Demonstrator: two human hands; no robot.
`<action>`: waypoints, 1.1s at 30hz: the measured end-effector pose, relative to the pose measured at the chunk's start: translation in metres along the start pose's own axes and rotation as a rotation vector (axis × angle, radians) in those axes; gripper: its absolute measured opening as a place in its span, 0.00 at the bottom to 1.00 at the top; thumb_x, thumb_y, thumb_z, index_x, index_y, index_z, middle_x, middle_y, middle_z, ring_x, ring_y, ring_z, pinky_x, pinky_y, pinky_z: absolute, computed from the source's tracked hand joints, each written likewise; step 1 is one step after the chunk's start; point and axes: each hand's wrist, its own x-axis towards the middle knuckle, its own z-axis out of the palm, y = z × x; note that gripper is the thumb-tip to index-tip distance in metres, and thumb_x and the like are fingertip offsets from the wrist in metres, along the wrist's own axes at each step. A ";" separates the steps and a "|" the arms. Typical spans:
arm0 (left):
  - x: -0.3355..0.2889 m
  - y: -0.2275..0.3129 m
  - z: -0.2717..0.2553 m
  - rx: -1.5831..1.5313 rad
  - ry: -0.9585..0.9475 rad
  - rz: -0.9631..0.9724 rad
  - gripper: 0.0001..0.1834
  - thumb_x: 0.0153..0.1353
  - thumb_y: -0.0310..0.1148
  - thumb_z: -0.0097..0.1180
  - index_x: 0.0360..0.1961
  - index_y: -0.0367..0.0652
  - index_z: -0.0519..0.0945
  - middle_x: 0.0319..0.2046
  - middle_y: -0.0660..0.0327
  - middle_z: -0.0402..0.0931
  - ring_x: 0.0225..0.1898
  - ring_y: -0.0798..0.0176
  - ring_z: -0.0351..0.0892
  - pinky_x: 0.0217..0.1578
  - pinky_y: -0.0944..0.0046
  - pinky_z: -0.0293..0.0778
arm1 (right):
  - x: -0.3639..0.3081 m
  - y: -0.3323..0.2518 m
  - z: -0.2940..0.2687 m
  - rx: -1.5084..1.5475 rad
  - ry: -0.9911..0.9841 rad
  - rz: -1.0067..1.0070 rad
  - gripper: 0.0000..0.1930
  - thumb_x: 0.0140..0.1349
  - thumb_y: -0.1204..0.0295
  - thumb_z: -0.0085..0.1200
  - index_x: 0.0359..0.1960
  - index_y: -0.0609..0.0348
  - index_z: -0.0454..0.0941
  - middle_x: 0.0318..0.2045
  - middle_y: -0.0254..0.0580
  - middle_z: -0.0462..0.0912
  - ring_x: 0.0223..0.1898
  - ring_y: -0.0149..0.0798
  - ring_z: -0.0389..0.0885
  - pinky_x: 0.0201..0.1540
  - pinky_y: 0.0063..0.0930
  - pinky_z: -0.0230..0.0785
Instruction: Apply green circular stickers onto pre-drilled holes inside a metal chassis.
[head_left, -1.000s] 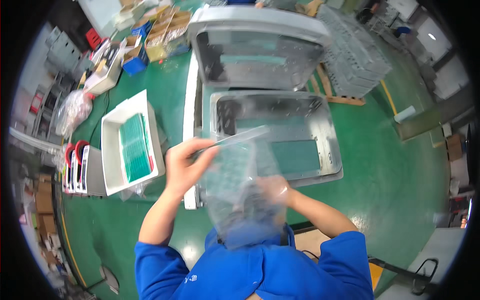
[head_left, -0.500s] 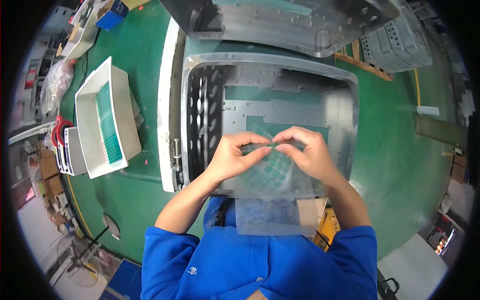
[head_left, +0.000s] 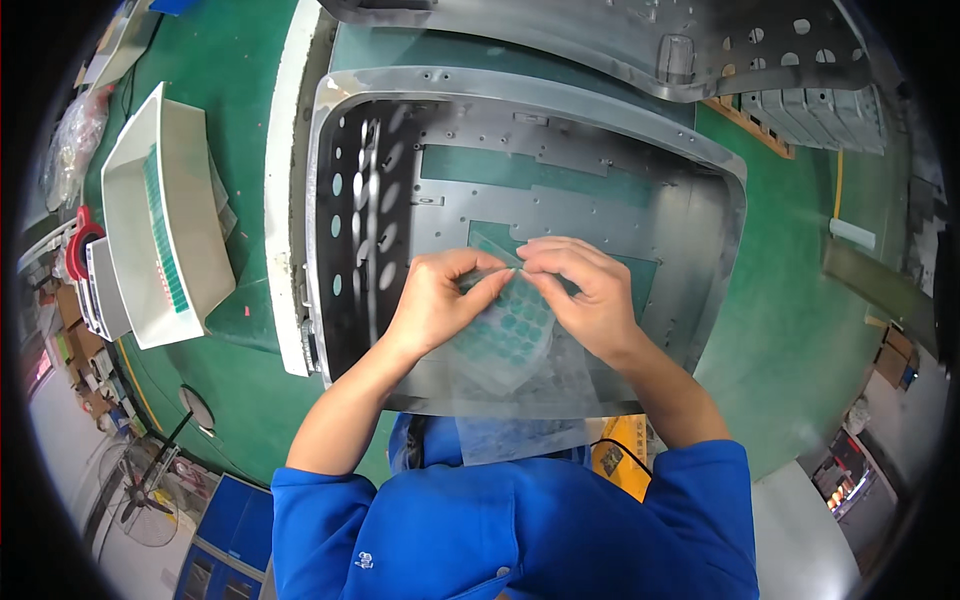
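Observation:
My left hand [head_left: 440,296] and my right hand [head_left: 590,298] meet over a big grey metal housing [head_left: 736,250], thumbs and forefingers pinched together. Between the fingertips is the top edge of a thin, see-through sheet of round green stickers [head_left: 512,335], hanging down toward me. More translucent film [head_left: 520,435] trails below it, in front of my blue shirt. I cannot tell whether the film and the sheet are one piece. Whether a sticker is between my fingertips is too small to make out.
On the left stands a white bin [head_left: 190,230] with a green gridded sheet [head_left: 165,240] inside. A second metal housing [head_left: 620,35] lies beyond mine. Grey perforated parts [head_left: 815,115] sit on a wooden pallet at the far right. A fan [head_left: 145,495] stands lower left.
The view has shifted, so the bin and housing sit farther left. Both hands are still pinched together at the sheet's upper edge, and the right fingers have changed position slightly.

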 end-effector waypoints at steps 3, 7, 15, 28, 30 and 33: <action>0.002 -0.006 0.002 0.038 0.020 -0.139 0.06 0.52 0.27 0.58 0.28 0.33 0.79 0.20 0.63 0.76 0.20 0.76 0.71 0.23 0.75 0.67 | 0.009 0.005 -0.003 0.038 -0.027 0.161 0.03 0.49 0.77 0.55 0.27 0.61 0.76 0.31 0.40 0.80 0.34 0.39 0.79 0.37 0.27 0.70; -0.009 -0.014 0.001 0.168 0.023 -0.168 0.07 0.50 0.28 0.59 0.27 0.33 0.79 0.20 0.60 0.77 0.20 0.73 0.72 0.23 0.73 0.68 | 0.050 0.094 -0.050 -0.169 0.142 0.491 0.04 0.50 0.75 0.53 0.28 0.61 0.75 0.29 0.40 0.80 0.32 0.36 0.78 0.39 0.27 0.68; -0.017 -0.025 -0.002 0.143 0.051 -0.216 0.07 0.49 0.29 0.59 0.26 0.35 0.79 0.20 0.57 0.78 0.19 0.71 0.73 0.23 0.71 0.68 | 0.069 0.150 -0.067 -0.327 -0.157 0.450 0.06 0.50 0.72 0.54 0.29 0.58 0.75 0.25 0.38 0.77 0.29 0.36 0.75 0.36 0.28 0.67; -0.010 -0.021 -0.002 0.151 0.054 -0.309 0.08 0.50 0.28 0.59 0.29 0.34 0.79 0.21 0.58 0.78 0.20 0.73 0.74 0.24 0.73 0.69 | 0.078 0.144 -0.069 -0.449 -0.275 0.508 0.04 0.50 0.73 0.53 0.28 0.59 0.74 0.23 0.33 0.74 0.27 0.29 0.72 0.34 0.23 0.66; -0.010 -0.025 -0.001 0.166 0.062 -0.282 0.08 0.50 0.28 0.59 0.29 0.34 0.79 0.20 0.59 0.78 0.20 0.74 0.73 0.23 0.73 0.69 | 0.079 0.144 -0.069 -0.448 -0.271 0.522 0.05 0.49 0.73 0.53 0.28 0.59 0.74 0.23 0.33 0.74 0.27 0.29 0.72 0.35 0.23 0.66; -0.009 -0.026 -0.001 0.167 0.062 -0.273 0.08 0.50 0.29 0.59 0.29 0.34 0.79 0.20 0.60 0.78 0.19 0.74 0.73 0.23 0.73 0.68 | 0.080 0.150 -0.071 -0.475 -0.333 0.516 0.07 0.50 0.70 0.51 0.30 0.57 0.74 0.26 0.38 0.77 0.32 0.37 0.75 0.36 0.30 0.67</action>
